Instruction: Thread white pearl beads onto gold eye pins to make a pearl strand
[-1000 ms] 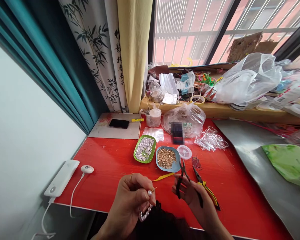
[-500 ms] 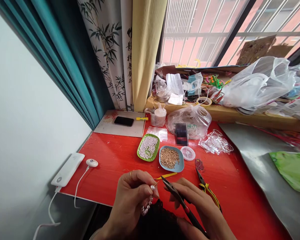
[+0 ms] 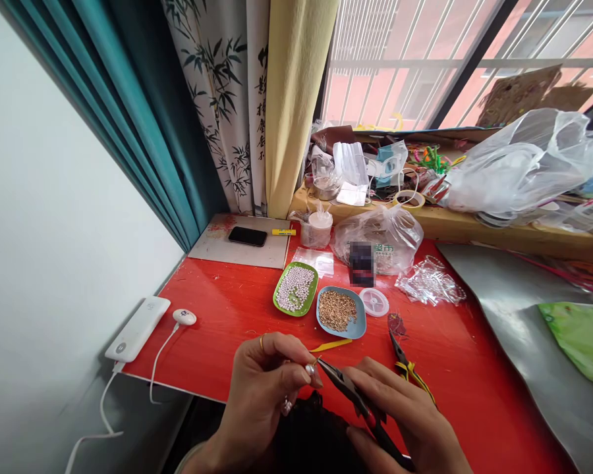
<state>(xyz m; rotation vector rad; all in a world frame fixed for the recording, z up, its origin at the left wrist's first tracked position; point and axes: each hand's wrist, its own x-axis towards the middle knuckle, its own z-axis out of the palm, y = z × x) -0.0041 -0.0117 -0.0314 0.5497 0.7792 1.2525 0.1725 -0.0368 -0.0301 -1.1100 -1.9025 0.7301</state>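
A pearly bead (image 3: pixel 309 370) was held up over the near part of the red surface (image 3: pixel 217 329), pinched in the closed grip of the left hand (image 3: pixel 269 382), apparently so that a thin gold-coloured wire end (image 3: pixel 318 358) was left exposed. The bead was round, with no clear long axis; the wire was pointed upward, slightly to the right. A beaded strand (image 3: pixel 286 406) was partly hidden below the fingers. Black-handled pliers (image 3: pixel 350 391) were gripped in the right hand (image 3: pixel 408 408), their long axis slanted from lower right to upper left, tips aimed at the wire; whether contact was made could not be told. A green tray (image 3: pixel 304 311) of pale beads (image 3: pixel 295 288) and a blue tray (image 3: pixel 359 322) of gold-coloured pieces (image 3: pixel 337 311) were set just beyond, probably for easy reach. Yellow-handled pliers (image 3: pixel 410 375) were laid at right, a phone (image 3: pixel 248 236) farther off at left.
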